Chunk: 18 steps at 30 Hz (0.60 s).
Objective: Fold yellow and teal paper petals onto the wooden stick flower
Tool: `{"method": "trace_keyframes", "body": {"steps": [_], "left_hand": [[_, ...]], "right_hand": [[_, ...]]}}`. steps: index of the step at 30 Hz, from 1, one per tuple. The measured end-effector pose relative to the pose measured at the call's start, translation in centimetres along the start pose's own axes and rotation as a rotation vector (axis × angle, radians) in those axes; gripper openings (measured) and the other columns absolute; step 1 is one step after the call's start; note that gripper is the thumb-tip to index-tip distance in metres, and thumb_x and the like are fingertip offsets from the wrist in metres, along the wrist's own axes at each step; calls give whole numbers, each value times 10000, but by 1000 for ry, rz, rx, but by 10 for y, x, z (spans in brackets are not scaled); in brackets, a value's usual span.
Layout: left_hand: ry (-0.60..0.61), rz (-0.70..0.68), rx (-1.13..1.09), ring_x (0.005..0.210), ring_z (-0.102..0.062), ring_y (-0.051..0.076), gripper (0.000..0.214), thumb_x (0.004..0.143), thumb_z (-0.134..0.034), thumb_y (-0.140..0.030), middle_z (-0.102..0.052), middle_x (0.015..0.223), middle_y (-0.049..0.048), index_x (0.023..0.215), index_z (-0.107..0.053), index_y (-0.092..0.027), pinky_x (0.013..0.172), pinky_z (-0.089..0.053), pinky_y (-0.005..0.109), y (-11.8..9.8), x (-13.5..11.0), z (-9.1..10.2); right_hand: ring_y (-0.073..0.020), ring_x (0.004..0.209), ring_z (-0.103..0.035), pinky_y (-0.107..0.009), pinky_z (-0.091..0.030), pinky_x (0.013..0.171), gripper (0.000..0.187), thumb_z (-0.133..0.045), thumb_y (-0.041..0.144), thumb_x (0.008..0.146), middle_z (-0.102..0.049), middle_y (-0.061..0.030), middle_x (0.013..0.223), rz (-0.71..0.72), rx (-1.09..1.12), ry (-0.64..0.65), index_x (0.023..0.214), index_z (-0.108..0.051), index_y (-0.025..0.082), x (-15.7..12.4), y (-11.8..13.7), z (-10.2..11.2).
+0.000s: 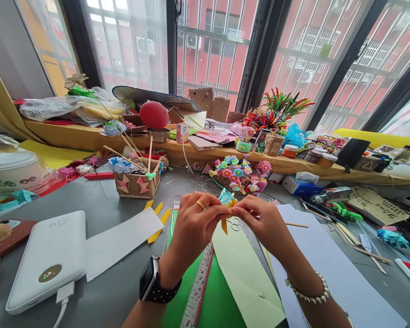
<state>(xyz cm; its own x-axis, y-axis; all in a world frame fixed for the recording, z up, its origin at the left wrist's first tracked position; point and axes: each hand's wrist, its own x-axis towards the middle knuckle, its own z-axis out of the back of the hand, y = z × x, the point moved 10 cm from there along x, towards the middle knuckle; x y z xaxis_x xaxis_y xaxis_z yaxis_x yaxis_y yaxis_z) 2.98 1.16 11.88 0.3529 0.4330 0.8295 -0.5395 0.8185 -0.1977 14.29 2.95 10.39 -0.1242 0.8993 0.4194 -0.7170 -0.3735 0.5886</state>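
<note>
My left hand (200, 218), with a ring and a watch, and my right hand (259, 216), with a beaded bracelet, meet at the fingertips above the table's middle. Both pinch a small yellow paper strip (224, 226); one pointed end hangs down and the rest is mostly hidden by fingers. Just behind the fingers shows a light blue folded paper piece (226, 196). Scissors (235, 223) lie under the hands, their handles visible. Several more yellow strips (156, 232) rest left of my left hand. A thin wooden stick (297, 225) sticks out past my right wrist.
Below the hands lie a pale green sheet (249, 273), a ruler (198, 287) and a green mat (171, 300). White paper (328, 269) spreads right; a white power bank (51, 259) sits left. Behind stand a cardboard box (136, 184) and colourful flowers (237, 173).
</note>
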Motion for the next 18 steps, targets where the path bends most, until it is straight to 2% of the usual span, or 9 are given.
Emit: {"method": "trace_keyframes", "body": {"steps": [5,12,18], "left_hand": [[-31,36,-29,738,-537,161,102,768,-578,-196,-641,718,0,768,-674,-230,706,-343,305,3,2,1],[-26,17,-46,715,-539,153,104,773,-567,-192,-642,715,-2,724,-656,-215,691,-356,303,1,2,0],[-29,59,-67,743,-535,162,76,764,-574,-187,-608,737,6,749,-641,-220,721,-376,319,6,0,0]], "right_hand": [[-138,654,-548,-230,-395,546,195,-541,308,796,-608,-14,680,-56,78,34,689,-643,182,2,-10,-2],[-143,673,-556,-240,-411,551,178,-567,314,776,-623,-20,705,-38,121,127,680,-630,177,3,-10,-7],[-125,608,-519,-240,-406,521,154,-556,280,791,-586,-15,690,67,77,45,695,-613,175,2,0,-2]]}}
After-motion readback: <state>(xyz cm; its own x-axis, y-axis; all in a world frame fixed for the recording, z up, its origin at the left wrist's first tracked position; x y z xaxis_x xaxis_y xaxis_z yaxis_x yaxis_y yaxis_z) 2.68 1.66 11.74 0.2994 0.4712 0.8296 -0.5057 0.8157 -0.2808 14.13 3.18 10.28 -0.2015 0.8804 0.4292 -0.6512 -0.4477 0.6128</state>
